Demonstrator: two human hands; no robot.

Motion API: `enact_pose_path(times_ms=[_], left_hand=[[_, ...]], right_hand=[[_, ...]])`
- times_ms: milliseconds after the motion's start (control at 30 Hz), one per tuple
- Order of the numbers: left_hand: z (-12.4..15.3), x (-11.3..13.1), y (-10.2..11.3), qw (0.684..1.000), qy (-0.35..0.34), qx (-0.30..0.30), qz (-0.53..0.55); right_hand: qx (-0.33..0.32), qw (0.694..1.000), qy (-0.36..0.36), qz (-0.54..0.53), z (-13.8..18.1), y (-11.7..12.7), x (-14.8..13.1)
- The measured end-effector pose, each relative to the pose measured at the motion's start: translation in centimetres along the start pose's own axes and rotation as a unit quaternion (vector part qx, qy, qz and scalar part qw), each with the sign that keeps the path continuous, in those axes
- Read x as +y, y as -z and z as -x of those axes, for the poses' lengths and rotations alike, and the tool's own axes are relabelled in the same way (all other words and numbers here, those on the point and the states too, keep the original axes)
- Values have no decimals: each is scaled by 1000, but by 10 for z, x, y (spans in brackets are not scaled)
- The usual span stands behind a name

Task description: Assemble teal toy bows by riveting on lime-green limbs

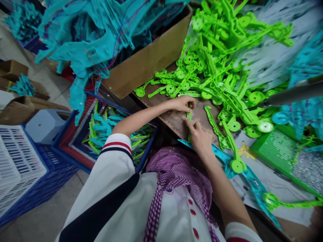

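Observation:
A slim light-green plastic arm piece [189, 116] lies over the near edge of the brown worktop, between my two hands. My left hand [182, 103] curls its fingers on the far end of it. Lower down, my right hand [201, 137] grips the same piece, index finger stretched along it and the other fingers bent in. A long teal plastic part [256, 183] passes beneath my right wrist. On it rests a green arm with a round end [237, 165]. Another loose green arm [214, 126] lies just right of my hands.
A heap of green plastic parts [209, 64] covers the back of the worktop [174, 119]. Teal parts with wires fill a cardboard box [151, 57]. A green tray [267, 148] holds small shiny pieces at right, below a dark tool [292, 95]. A blue-rimmed crate [68, 144] stands lower left.

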State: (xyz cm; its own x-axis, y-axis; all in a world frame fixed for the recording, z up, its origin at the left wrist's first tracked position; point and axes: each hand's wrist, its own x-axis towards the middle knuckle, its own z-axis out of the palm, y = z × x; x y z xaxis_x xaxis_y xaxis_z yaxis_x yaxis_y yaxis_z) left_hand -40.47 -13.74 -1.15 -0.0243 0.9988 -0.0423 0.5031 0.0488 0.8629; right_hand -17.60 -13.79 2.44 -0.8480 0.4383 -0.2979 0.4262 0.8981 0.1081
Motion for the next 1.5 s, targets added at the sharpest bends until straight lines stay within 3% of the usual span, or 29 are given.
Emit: enact_pose_path(times_ms=[267, 533, 700, 900, 1000, 1200, 1400, 1500], left_hand=[[1, 1, -2, 1000, 10, 6, 2], [9, -4, -3, 999, -25, 19, -24], [49, 11, -40, 979, -57, 192, -42], [84, 32, -89, 976, -21, 218, -8], [85, 36, -92, 976, 2, 218, -2], [73, 35, -81, 986, 17, 163, -5], [56, 29, -66, 996, 9, 84, -30], [51, 27, -61, 998, 7, 62, -20]], right_hand=[[12, 999, -35, -13, 1, -4, -4], [21, 998, -45, -32, 0, 1, -10], [-3, 997, -60, -45, 3, 6, -9], [-15, 994, -17, -104, 3, 5, 7], [-12, 987, 4, -161, -4, 3, 17], [-29, 972, -41, -231, -10, 3, 29], [34, 963, -95, -249, 4, 11, 30], [11, 957, -119, -266, -3, 22, 25]])
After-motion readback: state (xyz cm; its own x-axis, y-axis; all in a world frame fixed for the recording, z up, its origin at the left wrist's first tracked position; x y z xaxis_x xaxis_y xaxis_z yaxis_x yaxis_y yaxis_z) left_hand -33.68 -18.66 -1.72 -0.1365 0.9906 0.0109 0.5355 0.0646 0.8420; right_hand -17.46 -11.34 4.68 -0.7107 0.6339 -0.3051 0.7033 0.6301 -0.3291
